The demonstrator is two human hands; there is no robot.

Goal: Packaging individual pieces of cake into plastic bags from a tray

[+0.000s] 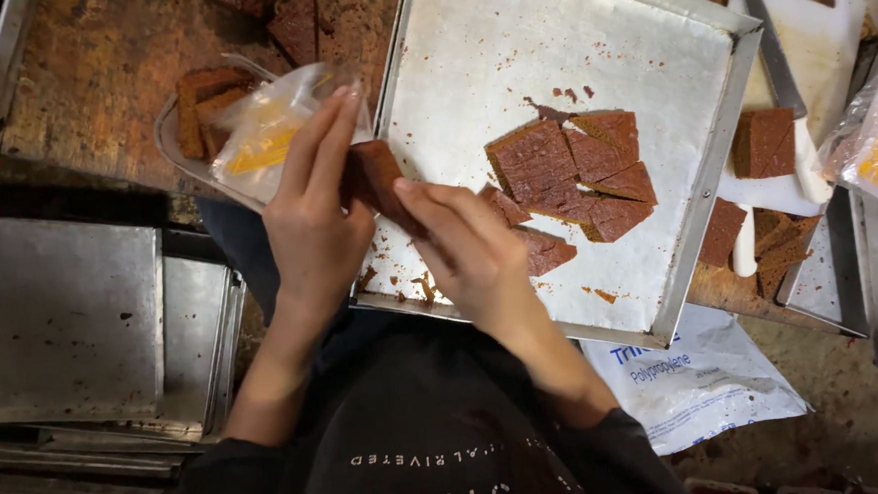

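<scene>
Head view, looking down over a worn brown counter (99, 64). Both hands meet at the near left corner of a square metal tray (722, 112) lined with pale paper. The left hand (312, 219) has fingers extended and close together, pressed along the left side of a brown cake piece (375, 175); the right hand (464, 246) curls partly closed, fingertips on the right side of the same piece. The piece sits pinched between the two hands, raised over the tray's corner; whether it touches the lining cannot be told. Just behind the left hand's fingers lies a clear plastic bag (268, 131) with yellow print, resting over a small dish holding more cake slices (201, 104). In the tray's middle lies a cluster of cut cake pieces (575, 175), touching one another, with crumbs scattered about. To the right, a white cutting board (819, 37) carries a knife (780, 69) and another square cake block (764, 143). Empty metal trays (57, 317) are stacked at lower left. A white printed plastic sack (707, 383) lies below the tray.
</scene>
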